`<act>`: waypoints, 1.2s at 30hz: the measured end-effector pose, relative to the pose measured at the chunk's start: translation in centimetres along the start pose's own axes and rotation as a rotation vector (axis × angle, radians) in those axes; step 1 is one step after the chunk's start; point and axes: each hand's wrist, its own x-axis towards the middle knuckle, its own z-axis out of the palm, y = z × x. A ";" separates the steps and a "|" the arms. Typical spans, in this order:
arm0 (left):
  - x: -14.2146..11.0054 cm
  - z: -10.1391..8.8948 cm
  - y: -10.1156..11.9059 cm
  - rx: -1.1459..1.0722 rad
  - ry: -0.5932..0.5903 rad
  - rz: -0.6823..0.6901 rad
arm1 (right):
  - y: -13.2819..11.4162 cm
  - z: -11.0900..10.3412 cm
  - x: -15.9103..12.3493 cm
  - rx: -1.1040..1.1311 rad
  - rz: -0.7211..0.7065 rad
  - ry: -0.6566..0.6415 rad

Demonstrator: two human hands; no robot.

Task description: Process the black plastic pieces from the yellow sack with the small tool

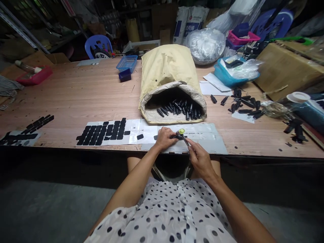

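My left hand (pixel 165 137) is closed at the front edge of the table, its fingertips on a small black plastic part (pixel 184 137) lying on a grey sheet (pixel 212 138). In my right hand (pixel 199 156) is the handle of a small hammer (pixel 181 131) with a yellow-green head face. The hammer head is right over the black part; whether they touch I cannot tell. Just beyond my hands, an open pale yellow sack (pixel 168 64) lies with its mouth towards me, several black plastic parts (pixel 187 109) inside.
Left of my hands, rows of black rounded pads (pixel 95 133) lie on white sheets. Loose black parts (pixel 245 103) are scattered at the right, near a blue basin (pixel 229 77) and a cardboard box (pixel 288 67). Blue baskets (pixel 127 63) stand behind; a red tray (pixel 35 77) is far left.
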 end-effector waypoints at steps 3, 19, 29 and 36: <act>0.1 0.2 -0.1 0.001 0.000 -0.010 | -0.2 -0.1 -0.5 -0.009 -0.019 0.017; 0.1 0.4 0.1 -0.036 0.025 -0.032 | 0.7 -0.6 -1.4 -0.072 0.000 0.014; -0.2 -0.5 1.4 0.047 -0.036 -0.054 | 4.4 -4.1 4.2 -0.394 0.105 0.223; -0.3 -0.5 1.5 0.125 -0.083 -0.046 | 8.5 -3.5 7.5 -0.660 0.086 0.141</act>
